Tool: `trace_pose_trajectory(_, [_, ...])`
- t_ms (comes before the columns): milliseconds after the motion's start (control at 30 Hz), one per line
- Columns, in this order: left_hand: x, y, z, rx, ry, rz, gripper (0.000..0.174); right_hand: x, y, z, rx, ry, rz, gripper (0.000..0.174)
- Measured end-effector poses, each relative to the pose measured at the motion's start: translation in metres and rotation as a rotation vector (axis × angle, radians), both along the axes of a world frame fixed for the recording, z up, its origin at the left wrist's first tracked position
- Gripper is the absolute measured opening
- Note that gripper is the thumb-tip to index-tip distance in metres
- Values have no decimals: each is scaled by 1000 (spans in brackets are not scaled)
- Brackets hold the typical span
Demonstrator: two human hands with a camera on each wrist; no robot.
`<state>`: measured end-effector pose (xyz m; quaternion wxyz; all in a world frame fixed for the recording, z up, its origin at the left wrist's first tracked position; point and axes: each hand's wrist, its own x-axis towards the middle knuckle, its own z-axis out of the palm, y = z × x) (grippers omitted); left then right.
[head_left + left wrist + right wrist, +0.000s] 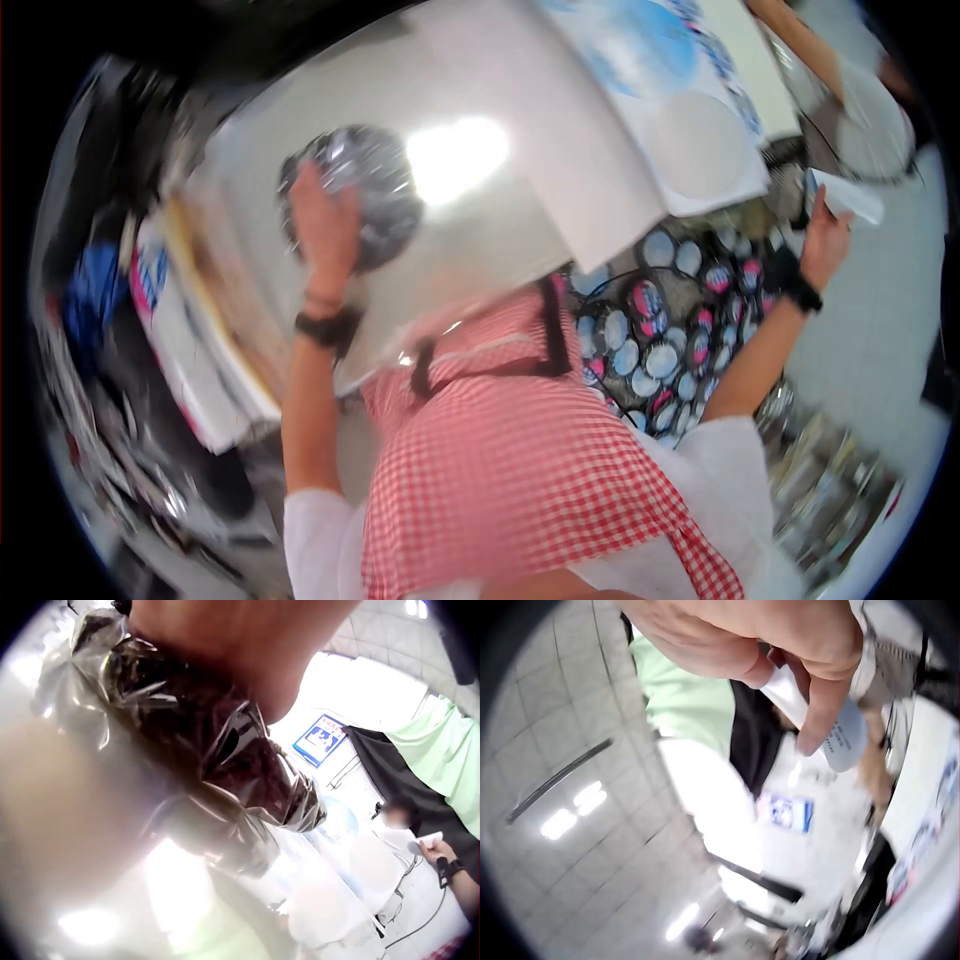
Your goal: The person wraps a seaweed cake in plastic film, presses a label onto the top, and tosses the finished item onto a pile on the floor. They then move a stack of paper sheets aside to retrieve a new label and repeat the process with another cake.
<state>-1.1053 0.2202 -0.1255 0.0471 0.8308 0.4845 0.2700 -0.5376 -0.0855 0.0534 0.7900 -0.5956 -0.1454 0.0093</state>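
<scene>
My left hand (328, 225) grips a dark round bundle (385, 205) wrapped in shiny, crinkled plastic film, over a glossy pale work surface (480, 235). In the left wrist view the same bundle (217, 742) shows close up under the hand, which hides part of it. Out to the right, my right hand (828, 245) pinches a small white piece (858, 200), like a paper or label. Small print and a rounded end show on this piece (846, 739) in the right wrist view, between thumb and fingers.
Many round blue, white and pink containers (660, 360) crowd below the surface's right side. White sheets with blue print (700, 140) lie beyond. Another person's arm (800, 45) reaches in at the top right. Packed goods (830, 480) stand at the lower right.
</scene>
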Motion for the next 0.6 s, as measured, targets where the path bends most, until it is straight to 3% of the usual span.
trace_pose_trajectory(33, [2, -2, 4, -26, -52, -25, 51, -61, 40, 9, 124, 45, 122, 26])
trace_pose_trajectory(67, [2, -2, 5, -47, -108, -38, 48, -115, 68, 5, 42, -13, 234, 25])
trace_pose_trajectory(100, [3, -4, 6, -64, -172, -62, 45, -170, 97, -9, -163, -197, 363, 27])
trace_pose_trajectory(167, [11, -14, 26, 69, -18, 25, 40, -270, 147, -39, -463, -680, 627, 39])
trace_pose_trajectory(200, [15, -21, 34, 88, 100, 121, 38, -309, 169, -55, -487, -843, 762, 47])
trace_pose_trajectory(267, [14, -22, 18, 24, 34, 116, 35, -365, 206, -90, -352, -851, 973, 62])
trace_pose_trajectory(433, [10, -23, 7, -48, -240, -42, 33, -397, 242, -128, -495, -1227, 1029, 58])
trace_pose_trajectory(600, [6, -39, -8, -257, -437, -13, 34, -390, 243, -129, -573, -1276, 1182, 53])
